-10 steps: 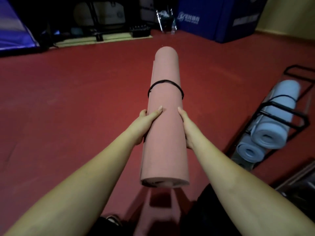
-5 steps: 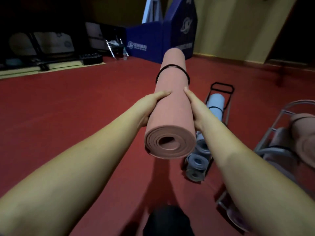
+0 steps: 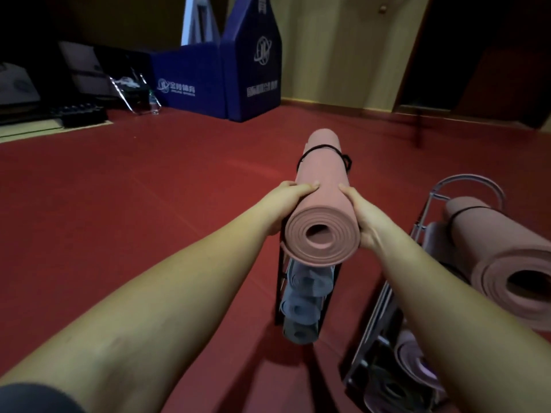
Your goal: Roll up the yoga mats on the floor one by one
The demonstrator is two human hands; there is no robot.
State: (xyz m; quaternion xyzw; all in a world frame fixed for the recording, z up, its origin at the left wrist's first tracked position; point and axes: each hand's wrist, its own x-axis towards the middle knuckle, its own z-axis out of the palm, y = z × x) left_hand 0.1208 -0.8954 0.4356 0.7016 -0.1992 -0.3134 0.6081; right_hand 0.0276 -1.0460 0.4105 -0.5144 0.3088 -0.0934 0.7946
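Rolling looks finished on this one, so I'd call it the put-away step. Left hand (image 3: 287,201) and right hand (image 3: 362,216) each wrap round one side of the pink rolled-up foam yoga mat (image 3: 323,204), thumbs on top, carrying it in the air end-on to the camera, right above the black wire rack (image 3: 280,281) that has grey rolled mats (image 3: 301,308) stacked in it. A thin black elastic loop (image 3: 323,149) cinches the far end, so it shouldn't spring open.

Next move, my guess: tip the mat level and ease it down into the rack's top slot, or swing it over to the silver wire rack (image 3: 429,210) on the right, where a second pink rolled mat (image 3: 504,257) already sits. Can't really tell which rack it's headed for.

Texture-wise, the mat is matte, soft-looking foam, and the spiral of layers on the near end is tight with a round hollow core. Red floor (image 3: 149,204) is smooth and a bit shiny. Racks are skinny metal rod, so the foam might snag on an edge going in. Lower right corner is too dark and blurry to make out.
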